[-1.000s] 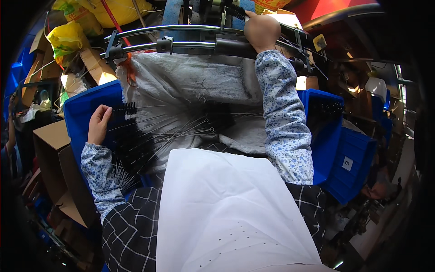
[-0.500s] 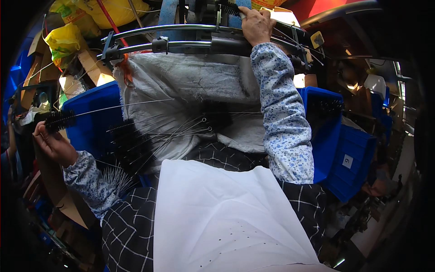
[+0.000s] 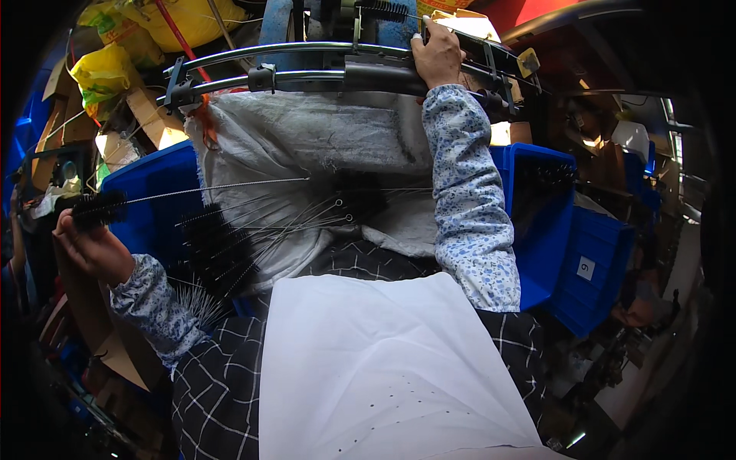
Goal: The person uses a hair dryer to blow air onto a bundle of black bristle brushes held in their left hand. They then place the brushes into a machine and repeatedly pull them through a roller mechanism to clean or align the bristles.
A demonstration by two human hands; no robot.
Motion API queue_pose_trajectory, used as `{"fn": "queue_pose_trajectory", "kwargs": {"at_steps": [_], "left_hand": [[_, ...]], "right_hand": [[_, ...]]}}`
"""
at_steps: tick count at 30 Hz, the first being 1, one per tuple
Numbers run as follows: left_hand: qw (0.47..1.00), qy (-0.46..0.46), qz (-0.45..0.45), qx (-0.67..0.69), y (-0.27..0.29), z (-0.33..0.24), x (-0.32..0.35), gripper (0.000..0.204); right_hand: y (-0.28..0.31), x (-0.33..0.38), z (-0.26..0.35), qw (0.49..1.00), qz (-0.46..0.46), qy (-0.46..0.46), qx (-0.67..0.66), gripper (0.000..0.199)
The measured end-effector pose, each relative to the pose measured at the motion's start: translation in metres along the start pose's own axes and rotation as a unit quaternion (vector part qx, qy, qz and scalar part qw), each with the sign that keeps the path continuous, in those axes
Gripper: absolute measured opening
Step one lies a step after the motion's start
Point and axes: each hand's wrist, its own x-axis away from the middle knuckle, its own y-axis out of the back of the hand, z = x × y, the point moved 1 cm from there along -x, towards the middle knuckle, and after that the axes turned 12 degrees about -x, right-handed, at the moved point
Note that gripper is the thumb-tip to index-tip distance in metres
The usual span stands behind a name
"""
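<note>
Out to the left, my left hand (image 3: 93, 249) is closed on the bristled head of a black wire brush (image 3: 100, 210). Its long twisted-wire stem (image 3: 222, 186) stretches right over my lap. More black brushes (image 3: 218, 249) lie bundled beside my left forearm, their wire stems and looped ends fanning across a whitish woven cloth (image 3: 307, 126). My right hand (image 3: 439, 57) is at the far side, over the metal rails of a machine (image 3: 314, 77). Its fingers are curled and what they grip is hidden. Just left of those fingers, another black brush (image 3: 383, 10) sits at the machine.
Blue plastic bins stand to the left (image 3: 146, 184) and right (image 3: 537, 222) of the cloth. Yellow bags (image 3: 107, 73) and cardboard pieces (image 3: 153, 115) are heaped at the far left. A white apron (image 3: 383, 345) covers my lap.
The fingers of my right hand have shifted a little and the brush at the machine shows more to their left. My left hand still holds its brush, moved slightly.
</note>
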Motion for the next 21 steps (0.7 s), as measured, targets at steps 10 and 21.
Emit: {"fn": "queue_pose_trajectory", "kwargs": {"at_steps": [10, 21], "left_hand": [[0.899, -0.291, -0.060, -0.323, 0.013, -0.021, -0.008, 0.023], [0.920, -0.264, -0.039, -0.286, 0.000, -0.029, -0.008, 0.014]], "right_hand": [[-0.018, 0.000, 0.038, 1.000, 0.012, -0.002, -0.023, 0.039], [-0.038, 0.003, 0.083, 1.000, 0.016, 0.017, 0.007, 0.034]]}}
